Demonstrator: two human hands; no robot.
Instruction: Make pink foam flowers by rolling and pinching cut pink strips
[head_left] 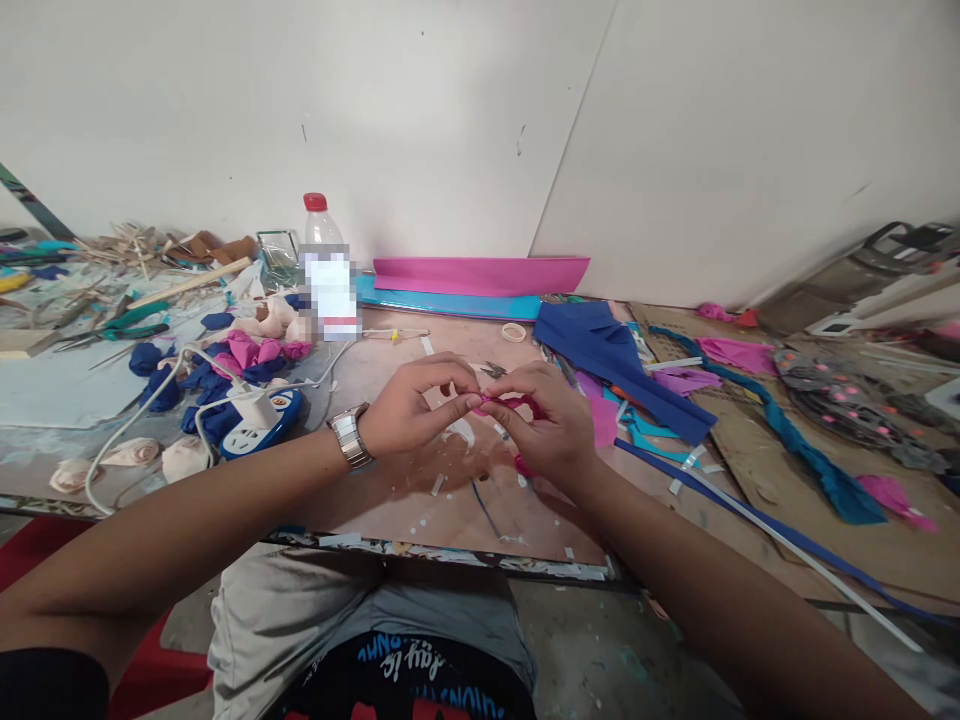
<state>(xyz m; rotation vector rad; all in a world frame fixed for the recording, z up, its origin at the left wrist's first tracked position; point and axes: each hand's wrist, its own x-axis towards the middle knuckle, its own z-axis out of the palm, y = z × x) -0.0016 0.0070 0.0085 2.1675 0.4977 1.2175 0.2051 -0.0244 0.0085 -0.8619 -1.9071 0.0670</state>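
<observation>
Over the middle of the worktable, both hands meet on a small strip of pink cloth. My left hand, with a metal watch at the wrist, pinches one end of the cloth between thumb and fingertips. My right hand is curled around the other end, and a bit of pink shows below its palm. Most of the cloth is hidden inside the fingers.
A white and blue power strip with cables lies to the left, among blue, pink and cream fabric flowers. A plastic bottle stands behind. Blue cloth, pink sheets, strips and scraps cover the right. Scissors and sticks lie far left.
</observation>
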